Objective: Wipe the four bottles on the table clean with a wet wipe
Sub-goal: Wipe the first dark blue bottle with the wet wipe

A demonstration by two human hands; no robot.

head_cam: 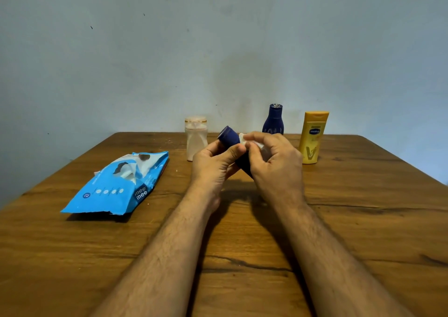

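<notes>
My left hand (pixel 213 164) holds a dark blue bottle (pixel 229 136) tilted above the wooden table (pixel 363 219), cap end pointing up and left. My right hand (pixel 274 164) presses a white wet wipe (pixel 242 138) against the bottle's body and hides most of it. Behind my hands stand three bottles: a whitish one with a clear cap (pixel 196 137), a second dark blue one (pixel 274 120), and a yellow lotion bottle (pixel 312 137) at the right.
A blue wet wipe pack (pixel 116 188) lies on the table to the left, its flap open with a wipe sticking out. A pale wall (pixel 218 50) rises right behind the table's far edge.
</notes>
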